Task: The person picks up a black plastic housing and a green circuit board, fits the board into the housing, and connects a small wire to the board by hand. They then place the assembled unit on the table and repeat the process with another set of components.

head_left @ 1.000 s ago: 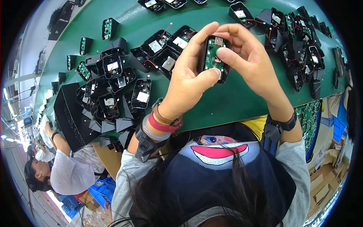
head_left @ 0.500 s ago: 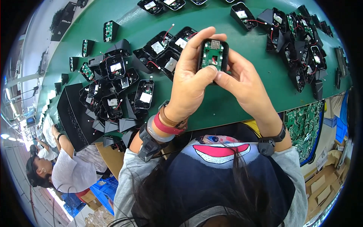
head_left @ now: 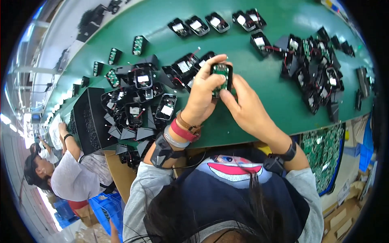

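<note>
We see the fingers (head_left: 210,75) of the left hand (head_left: 202,95) closed around one small black housing with a green circuit board (head_left: 221,77) in it, held above the green tabletop (head_left: 259,101). The right hand (head_left: 245,107) grips the same piece from the lower right, its fingers (head_left: 233,81) pressed to the edge. Just left of the hands lies one heap of black housings (head_left: 137,101) with red wires, too tangled for us to count. We count five loose black units in a row (head_left: 214,22) at the far edge, and a second heap (head_left: 316,69) on the right. One stack of green boards (head_left: 324,156) sits below the tabletop edge. One other person (head_left: 69,174) sits at lower left.
</note>
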A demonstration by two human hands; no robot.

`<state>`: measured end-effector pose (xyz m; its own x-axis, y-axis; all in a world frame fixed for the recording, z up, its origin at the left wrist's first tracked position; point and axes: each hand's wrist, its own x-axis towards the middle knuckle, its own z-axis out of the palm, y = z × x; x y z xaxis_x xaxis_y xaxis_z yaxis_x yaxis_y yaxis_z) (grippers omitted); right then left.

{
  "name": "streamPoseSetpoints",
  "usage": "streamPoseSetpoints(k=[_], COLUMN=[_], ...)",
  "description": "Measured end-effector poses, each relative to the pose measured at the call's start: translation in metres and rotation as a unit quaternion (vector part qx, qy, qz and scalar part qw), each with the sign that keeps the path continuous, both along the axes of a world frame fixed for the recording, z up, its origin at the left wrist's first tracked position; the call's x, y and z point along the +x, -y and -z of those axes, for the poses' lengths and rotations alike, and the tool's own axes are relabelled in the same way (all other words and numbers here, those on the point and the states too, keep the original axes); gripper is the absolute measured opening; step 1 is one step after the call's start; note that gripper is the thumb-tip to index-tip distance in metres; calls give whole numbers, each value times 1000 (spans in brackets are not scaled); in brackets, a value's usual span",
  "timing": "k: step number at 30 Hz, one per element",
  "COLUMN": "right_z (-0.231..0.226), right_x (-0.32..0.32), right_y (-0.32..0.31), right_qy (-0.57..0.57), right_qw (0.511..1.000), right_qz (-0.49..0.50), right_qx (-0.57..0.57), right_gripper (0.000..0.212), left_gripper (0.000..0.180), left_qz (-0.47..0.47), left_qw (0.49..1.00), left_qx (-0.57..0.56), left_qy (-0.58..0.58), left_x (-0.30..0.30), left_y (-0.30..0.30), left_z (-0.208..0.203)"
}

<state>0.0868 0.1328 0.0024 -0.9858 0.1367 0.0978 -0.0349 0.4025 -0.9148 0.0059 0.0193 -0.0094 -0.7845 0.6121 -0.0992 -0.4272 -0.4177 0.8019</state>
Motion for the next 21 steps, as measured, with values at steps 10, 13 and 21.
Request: streamPoseSetpoints(k=[10, 13, 21], right_z=[-51, -62, -40], right_x=[-17, -44, -23], right_y=[-91, -112, -67], right_qy=[-119, -21, -160], right_qw=[944, 958, 918], right_qz=[-93, -110, -186], right_qx=[294, 265, 313], right_gripper=[52, 49, 38], left_gripper=[35, 31, 27], left_qz=[-62, -19, -12], left_qw=[911, 858, 653], left_qx=[-284, -450, -741], left_qy=[-293, -247, -156], left_x=[35, 51, 110], left_y=[103, 171, 354], left_z=[-77, -91, 69])
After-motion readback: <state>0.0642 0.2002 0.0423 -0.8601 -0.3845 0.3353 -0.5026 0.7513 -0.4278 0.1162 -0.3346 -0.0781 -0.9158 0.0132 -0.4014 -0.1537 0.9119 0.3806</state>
